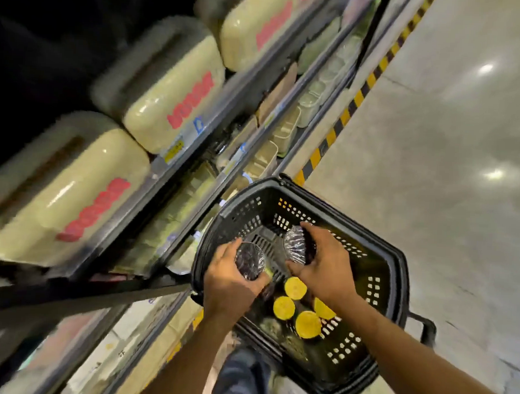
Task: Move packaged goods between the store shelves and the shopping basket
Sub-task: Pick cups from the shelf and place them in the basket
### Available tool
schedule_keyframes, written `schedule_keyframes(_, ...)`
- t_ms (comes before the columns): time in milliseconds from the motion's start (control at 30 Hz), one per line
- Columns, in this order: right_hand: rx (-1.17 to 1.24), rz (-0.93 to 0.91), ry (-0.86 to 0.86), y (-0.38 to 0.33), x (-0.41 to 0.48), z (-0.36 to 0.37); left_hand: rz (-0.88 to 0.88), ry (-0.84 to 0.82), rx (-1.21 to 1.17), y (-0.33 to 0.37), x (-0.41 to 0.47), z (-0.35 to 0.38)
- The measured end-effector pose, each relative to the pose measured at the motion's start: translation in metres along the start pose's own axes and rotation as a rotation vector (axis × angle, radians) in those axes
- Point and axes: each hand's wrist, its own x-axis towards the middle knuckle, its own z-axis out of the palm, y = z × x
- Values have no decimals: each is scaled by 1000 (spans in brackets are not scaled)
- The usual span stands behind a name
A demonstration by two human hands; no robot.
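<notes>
Shelf packs [155, 117] motion-blurred, red lettering [191, 100] unreadable. Yellow lid [324, 310] half hidden by right hand [321, 265]; contents perhaps jars.

Single head-worn wide-angle view, steeply downward, close above the basket [401, 292], shelves [171, 158] alongside at left

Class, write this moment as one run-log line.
left hand: grips a shiny round pack | right hand: grips a second shiny pack | place: both over black basket | basket holds: yellow-topped packs
</notes>
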Motion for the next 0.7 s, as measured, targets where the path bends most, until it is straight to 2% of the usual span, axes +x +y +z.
schedule_keyframes(233, -35, -271, -146, -114, -54, -93, 114, 138, 32, 49, -94, -123)
schedule_keyframes(400, -45, -482, -150, -194, -96, -133, 122, 268, 46, 63, -167, -212)
schedule_keyframes(600, -159, -761, -255, -285, -161, -149, 42, 434, 4, 46, -259, -298)
schedule_keyframes(700, -141, -845, -310, -326, -191, -139, 5, 511, 29, 25, -299, -333)
